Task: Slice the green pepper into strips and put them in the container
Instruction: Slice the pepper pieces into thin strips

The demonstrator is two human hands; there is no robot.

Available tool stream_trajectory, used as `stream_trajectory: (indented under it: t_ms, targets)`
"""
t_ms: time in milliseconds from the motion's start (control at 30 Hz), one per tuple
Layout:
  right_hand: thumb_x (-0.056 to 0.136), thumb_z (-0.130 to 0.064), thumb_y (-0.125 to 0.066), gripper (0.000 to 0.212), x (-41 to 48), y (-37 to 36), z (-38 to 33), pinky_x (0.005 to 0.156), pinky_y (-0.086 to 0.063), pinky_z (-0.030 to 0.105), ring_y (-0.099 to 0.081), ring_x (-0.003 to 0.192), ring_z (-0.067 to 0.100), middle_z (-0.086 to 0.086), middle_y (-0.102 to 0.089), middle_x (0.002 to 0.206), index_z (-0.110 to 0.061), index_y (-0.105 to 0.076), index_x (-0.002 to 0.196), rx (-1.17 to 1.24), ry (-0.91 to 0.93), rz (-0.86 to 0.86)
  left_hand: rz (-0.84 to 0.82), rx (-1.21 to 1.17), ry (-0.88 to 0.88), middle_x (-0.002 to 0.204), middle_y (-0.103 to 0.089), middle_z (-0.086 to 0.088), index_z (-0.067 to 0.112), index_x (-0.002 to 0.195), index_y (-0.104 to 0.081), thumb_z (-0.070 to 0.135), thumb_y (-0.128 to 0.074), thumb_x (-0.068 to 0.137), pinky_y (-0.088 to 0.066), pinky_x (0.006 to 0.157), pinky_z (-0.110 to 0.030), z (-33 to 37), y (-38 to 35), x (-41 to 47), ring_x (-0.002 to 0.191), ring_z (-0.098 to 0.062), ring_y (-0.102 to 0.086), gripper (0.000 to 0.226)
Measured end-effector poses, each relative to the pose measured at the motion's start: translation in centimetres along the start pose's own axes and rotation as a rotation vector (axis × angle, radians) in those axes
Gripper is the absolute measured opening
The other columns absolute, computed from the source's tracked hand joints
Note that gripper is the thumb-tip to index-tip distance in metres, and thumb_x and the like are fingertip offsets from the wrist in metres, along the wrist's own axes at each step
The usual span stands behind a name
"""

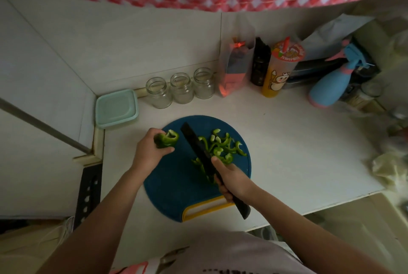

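Fingers of the left hand (pixel 147 154) curl around the uncut pepper (pixel 166 139), holding it at the far left edge of the board (pixel 167 189), its open cut end facing the knife (pixel 205 158). The right hand (pixel 234 179) is wrapped tight on the knife's handle, with the thumb up near the blade; the blade lies across the middle of the board between pepper and strips (pixel 223 147). Those strips sit heaped on the right half, some under the blade and near the right thumb. The container (pixel 116 108) stands well apart at the counter's back left corner, with its lid apparently on.

Risks, as I judge them: the left thumb lies close to the cut end, so a slice taken near it could nick it. The hollow pepper could roll or collapse under pressure. Strips near the board's right rim could spill onto the counter (pixel 298 152) when gathered.
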State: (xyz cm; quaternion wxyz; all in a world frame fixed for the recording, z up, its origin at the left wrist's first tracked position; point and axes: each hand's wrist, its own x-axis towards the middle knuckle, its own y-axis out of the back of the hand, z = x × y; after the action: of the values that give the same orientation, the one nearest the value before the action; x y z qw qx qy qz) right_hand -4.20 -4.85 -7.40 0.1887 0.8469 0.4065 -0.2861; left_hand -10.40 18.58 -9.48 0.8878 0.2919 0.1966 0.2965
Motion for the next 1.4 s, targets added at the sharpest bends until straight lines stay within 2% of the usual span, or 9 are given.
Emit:
stream_trajectory:
  t_ms: [100, 467, 567, 733, 900, 1033, 1133, 1267, 1400]
  targets:
    - [0.095, -0.061, -0.030, 0.062, -0.3, -1.6, 1.3, 0.038, -0.030, 0.020, -0.033, 0.032, 0.015, 0.001, -0.035, 0.043, -0.013, -0.039, 0.058, -0.064, -0.029, -0.049, -0.081, -0.022, 0.039, 0.102, -0.063, 0.000, 0.031, 0.097, -0.054, 0.005, -0.085, 0.061, -0.050, 0.084, -0.031, -0.9, 1.5, -1.9, 0.087, -0.018, -0.064, 0.054]
    - [0.093, -0.063, -0.033, 0.057, -1.1, -2.8, 4.0, 0.038, -0.030, 0.019, -0.034, 0.034, 0.015, 0.002, -0.037, 0.047, -0.013, -0.040, 0.065, 0.047, -0.148, 0.034, -0.242, -0.188, 0.159, 0.114, -0.057, -0.002, 0.024, 0.110, -0.059, -0.012, -0.070, 0.073, -0.041, 0.079, -0.017, -1.4, 1.5, -7.2, 0.090, -0.005, -0.056, 0.053]
    - [0.092, -0.063, -0.034, 0.058, -1.3, -3.3, 4.1, 0.038, -0.031, 0.019, -0.035, 0.034, 0.015, 0.001, -0.038, 0.045, -0.013, -0.040, 0.065, 0.037, -0.107, 0.044, -0.238, -0.180, 0.150, 0.117, -0.053, 0.000, 0.026, 0.114, -0.057, -0.012, -0.068, 0.075, -0.038, 0.072, -0.007, -1.1, 0.5, -8.0, 0.090, 0.001, -0.051, 0.056]
    - [0.091, -0.065, -0.032, 0.064, -1.8, -4.0, 4.1, 0.041, -0.038, 0.023, -0.043, 0.037, 0.015, 0.000, -0.044, 0.045, -0.012, -0.042, 0.057, -0.113, -0.010, 0.044, -0.208, -0.208, 0.170, 0.115, -0.052, 0.001, 0.023, 0.132, -0.047, -0.006, -0.072, 0.075, -0.041, 0.070, -0.010, -1.0, -0.6, -8.7, 0.088, -0.004, -0.055, 0.068]
    - [0.093, -0.062, -0.033, 0.063, -1.8, -4.1, 3.9, 0.054, -0.044, 0.031, -0.048, 0.045, 0.014, 0.006, -0.049, 0.054, -0.011, -0.043, 0.057, -0.276, 0.057, 0.083, -0.195, -0.265, 0.211, 0.104, -0.061, 0.003, 0.017, 0.119, -0.058, 0.002, -0.073, 0.077, -0.042, 0.077, -0.009, -0.9, -0.9, -9.1, 0.087, 0.008, -0.054, 0.048]
    - [0.095, -0.056, -0.033, 0.061, -1.9, -4.6, 3.9, 0.070, -0.047, 0.038, -0.048, 0.055, 0.018, 0.012, -0.050, 0.061, -0.011, -0.041, 0.057, -0.371, 0.126, 0.082, -0.187, -0.332, 0.228, 0.095, -0.066, 0.008, 0.019, 0.109, -0.061, 0.000, -0.073, 0.076, -0.049, 0.072, -0.010, -1.1, -0.8, -9.3, 0.089, -0.002, -0.063, 0.040]
    - [0.095, -0.057, -0.033, 0.062, -1.9, -4.5, 3.8, 0.073, -0.046, 0.039, -0.048, 0.056, 0.018, 0.012, -0.049, 0.060, -0.007, -0.044, 0.059, -0.352, 0.160, 0.095, -0.125, -0.357, 0.243, 0.091, -0.069, 0.004, 0.024, 0.093, -0.064, 0.004, -0.077, 0.073, -0.054, 0.074, -0.019, -1.4, -0.8, -9.3, 0.089, -0.014, -0.067, 0.030]
    - [0.095, -0.057, -0.031, 0.063, -2.1, -4.7, 3.5, 0.073, -0.044, 0.039, -0.046, 0.057, 0.017, 0.012, -0.048, 0.060, -0.005, -0.046, 0.062, -0.365, 0.221, 0.105, 0.011, -0.225, 0.213, 0.088, -0.065, 0.008, 0.019, 0.099, -0.060, 0.014, -0.084, 0.066, -0.046, 0.069, -0.015, -1.6, -1.1, -9.1, 0.083, -0.006, -0.063, 0.041]
    - [0.098, -0.051, -0.031, 0.058, -2.1, -4.7, 3.3, 0.074, -0.044, 0.039, -0.049, 0.060, 0.021, 0.012, -0.049, 0.061, -0.008, -0.043, 0.061, -0.384, 0.224, 0.102, -0.010, -0.096, 0.181, 0.089, -0.058, 0.005, 0.017, 0.097, -0.051, 0.020, -0.086, 0.063, -0.041, 0.064, -0.016, -1.4, -1.9, -9.0, 0.079, -0.009, -0.058, 0.049]
